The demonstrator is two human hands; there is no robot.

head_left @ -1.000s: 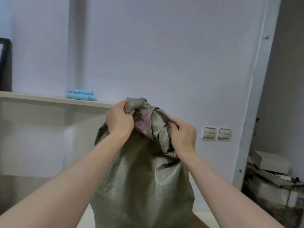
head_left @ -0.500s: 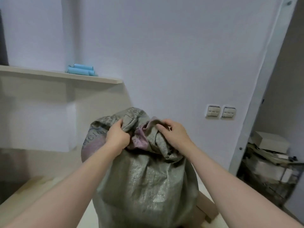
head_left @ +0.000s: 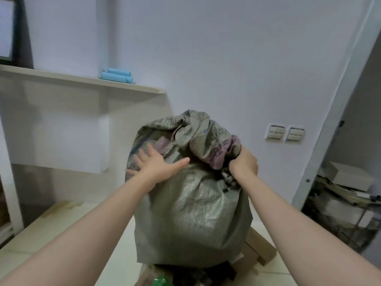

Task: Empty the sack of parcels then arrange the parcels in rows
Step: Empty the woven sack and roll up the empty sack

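While the bulging grey-green woven plastic sack (head_left: pixel 191 213) stands upright on the pale floor (head_left: pixel 82 234), left hand (head_left: pixel 156 166) spread flat against it and right hand (head_left: pixel 245 164) clenching its bunched top, emptying seems barely begun and arranging untouched.

A pale wooden shelf (head_left: pixel 82 80) is running along a lilac-white wall. Two light blue rolls (head_left: pixel 116 75) are lying on it near its right end, one behind the other, touching. At the shelf's far left a dark-framed panel (head_left: pixel 12 32) is standing, partly out of view. Well right of the shelf and lower, two pale wall switches (head_left: pixel 285 133) are sitting side by side. Further right a pale door frame (head_left: pixel 338 112) is slanting upward, and beyond it a cluttered rack is holding a white box (head_left: pixel 350 176). Below the shelf, brown cardboard (head_left: pixel 259 250) is lying on a light tiled floor (head_left: pixel 61 234).
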